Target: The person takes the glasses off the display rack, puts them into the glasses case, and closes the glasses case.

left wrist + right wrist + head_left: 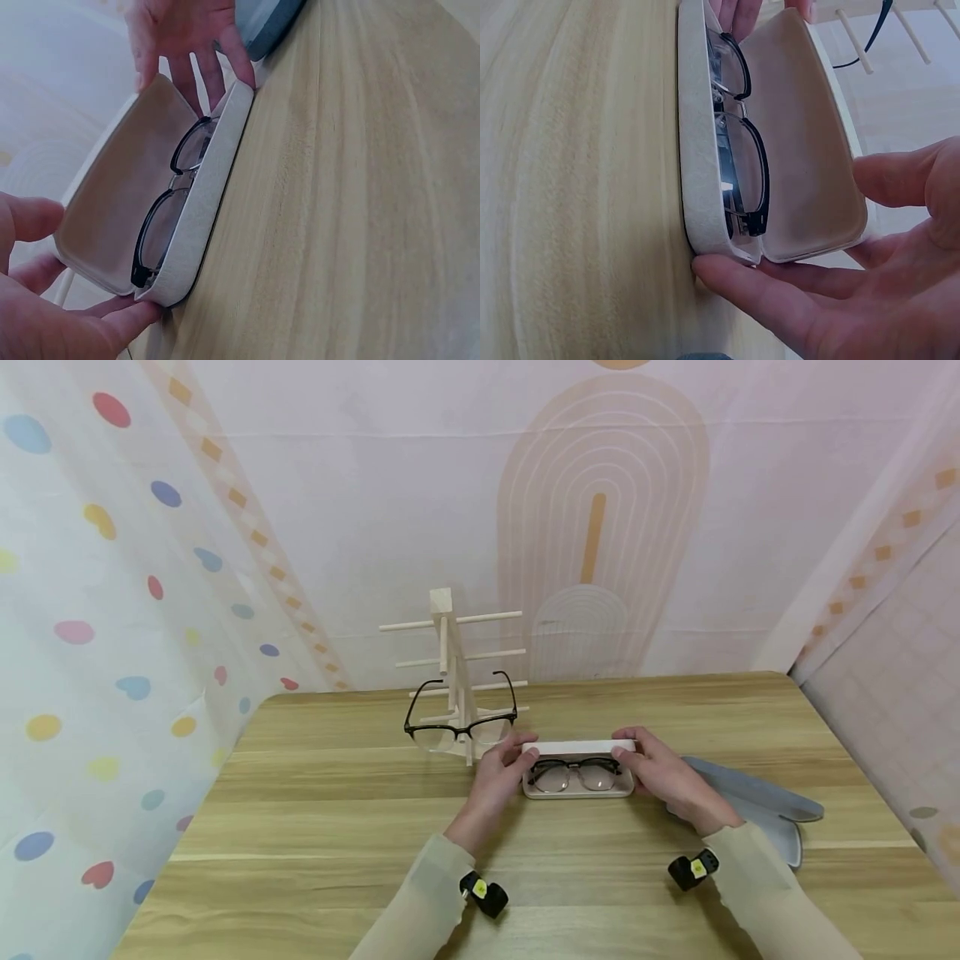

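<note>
Nearest are pale sleeves (420, 902), at the frame's bottom. The left hand (497, 781) and right hand (667, 781) both grip the white case (576, 747) by its ends, probably to steady it; black-rimmed glasses (574, 765) lie inside, right of centre.

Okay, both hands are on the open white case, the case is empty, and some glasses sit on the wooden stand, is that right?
Not quite: the white case isn't empty; dark-rimmed glasses lie inside it, as the head view shows. The rest stands.
</note>
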Demonstrator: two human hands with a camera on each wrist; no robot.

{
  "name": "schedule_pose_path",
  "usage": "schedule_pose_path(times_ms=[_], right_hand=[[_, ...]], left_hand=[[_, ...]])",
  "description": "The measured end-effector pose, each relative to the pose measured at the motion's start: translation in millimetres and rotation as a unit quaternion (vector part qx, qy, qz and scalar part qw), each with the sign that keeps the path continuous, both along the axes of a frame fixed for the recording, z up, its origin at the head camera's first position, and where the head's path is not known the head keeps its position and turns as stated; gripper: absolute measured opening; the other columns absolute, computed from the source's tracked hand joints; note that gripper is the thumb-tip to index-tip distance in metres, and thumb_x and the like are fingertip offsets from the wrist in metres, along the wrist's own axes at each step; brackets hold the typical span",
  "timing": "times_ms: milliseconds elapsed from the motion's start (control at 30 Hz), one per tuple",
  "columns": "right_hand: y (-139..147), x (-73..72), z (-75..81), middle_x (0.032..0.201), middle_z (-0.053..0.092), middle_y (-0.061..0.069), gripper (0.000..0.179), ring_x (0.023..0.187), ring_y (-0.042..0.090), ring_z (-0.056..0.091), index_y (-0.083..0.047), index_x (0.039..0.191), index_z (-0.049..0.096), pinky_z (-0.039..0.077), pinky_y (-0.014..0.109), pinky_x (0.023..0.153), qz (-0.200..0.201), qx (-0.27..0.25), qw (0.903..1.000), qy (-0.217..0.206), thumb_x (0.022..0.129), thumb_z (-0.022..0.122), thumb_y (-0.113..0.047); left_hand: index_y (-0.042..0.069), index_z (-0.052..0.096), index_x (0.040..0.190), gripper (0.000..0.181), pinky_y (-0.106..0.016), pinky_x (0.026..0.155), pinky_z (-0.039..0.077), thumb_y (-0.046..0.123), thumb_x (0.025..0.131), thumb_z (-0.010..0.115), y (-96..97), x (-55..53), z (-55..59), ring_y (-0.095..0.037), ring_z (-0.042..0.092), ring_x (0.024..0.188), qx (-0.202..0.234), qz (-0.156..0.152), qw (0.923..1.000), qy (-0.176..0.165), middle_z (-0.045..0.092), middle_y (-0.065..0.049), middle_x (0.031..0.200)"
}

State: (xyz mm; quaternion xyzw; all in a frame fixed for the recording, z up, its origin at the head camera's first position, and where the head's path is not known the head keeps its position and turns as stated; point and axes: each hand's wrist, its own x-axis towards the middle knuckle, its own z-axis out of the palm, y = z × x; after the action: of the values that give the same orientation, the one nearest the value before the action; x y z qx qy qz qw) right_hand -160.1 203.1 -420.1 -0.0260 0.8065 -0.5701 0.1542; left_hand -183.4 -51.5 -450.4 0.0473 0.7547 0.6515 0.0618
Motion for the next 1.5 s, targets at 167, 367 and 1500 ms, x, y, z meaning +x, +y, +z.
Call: schedule_pose_path(times_ms=[167,367,1500], right_hand=[[3,1.6,-0.9,0.123,0.046,0.022,0.051,0.095,0.031,0.050,0.004,0.154,0.030,0.052,0.051,0.090,0.014,-0.005,0.9999,0.001,0.112,0.045,-0.021],[3,1.4,-3.2,0.141,0.044,0.027,0.048,0.112,0.034,0.052,0.006,0.151,0.032,0.055,0.044,0.084,0.024,-0.023,0.9994,-0.003,0.111,0.048,-0.015],[11,8.9,-9.1,0.128,0.060,0.023,0.047,0.113,0.030,0.063,0.007,0.143,0.042,0.056,0.041,0.093,0.036,-0.032,0.9988,0.005,0.103,0.063,-0.007]], left_hand=[[0.000,0.067,0.131,0.032,-0.047,0.104,0.049,0.013,0.102,0.065,-1.5,3.0,-0.4,-0.035,0.057,0.127,0.001,0.002,1.0000,-0.003,0.049,-0.024,0.151],[-0.001,0.068,0.128,0.029,-0.039,0.098,0.052,0.008,0.100,0.066,-5.5,5.6,1.1,-0.028,0.061,0.115,-0.014,-0.006,0.9999,-0.005,0.064,-0.017,0.129],[-0.003,0.066,0.125,0.031,-0.050,0.109,0.046,-0.005,0.094,0.069,-14.5,10.3,-5.4,-0.034,0.056,0.127,-0.069,-0.064,0.9950,0.033,0.063,-0.020,0.131]])
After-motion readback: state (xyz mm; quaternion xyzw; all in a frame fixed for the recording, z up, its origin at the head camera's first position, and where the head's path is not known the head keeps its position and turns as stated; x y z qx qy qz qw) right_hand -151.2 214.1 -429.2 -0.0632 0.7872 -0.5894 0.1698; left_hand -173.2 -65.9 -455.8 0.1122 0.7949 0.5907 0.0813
